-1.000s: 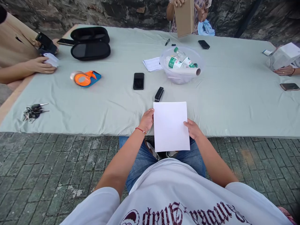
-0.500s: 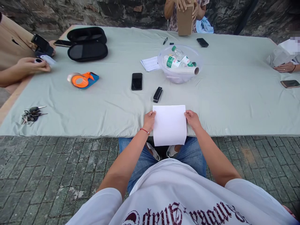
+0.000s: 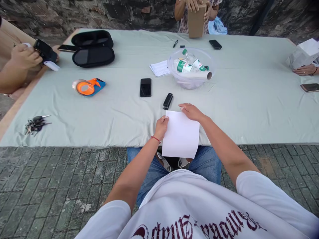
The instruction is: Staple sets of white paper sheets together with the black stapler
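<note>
A white sheet of paper (image 3: 181, 136) hangs partly over the table's front edge above my lap. My left hand (image 3: 161, 127) pinches its upper left corner, thumb on top. At the sheet's top edge, my right hand (image 3: 190, 111) reaches across with fingers stretched out to the left, just over the paper; whether it touches the paper is unclear. A black stapler (image 3: 167, 101) lies on the cloth just beyond the sheet, close to both hands. Behind it to the left is a black phone (image 3: 145, 87).
A clear plastic basin (image 3: 190, 83) holds bottles and a cardboard-cored roll. Leftward lie an orange tape dispenser (image 3: 89, 87), keys (image 3: 36, 124) and an open black case (image 3: 93, 56). Written papers (image 3: 159, 68) lie by the basin. Other people handle a cardboard box (image 3: 196, 22), a dark device and a white box.
My right hand has let go of the paper's right corner and moved left and away from me along the top edge. The sheet has tilted slightly, still in my left hand.
</note>
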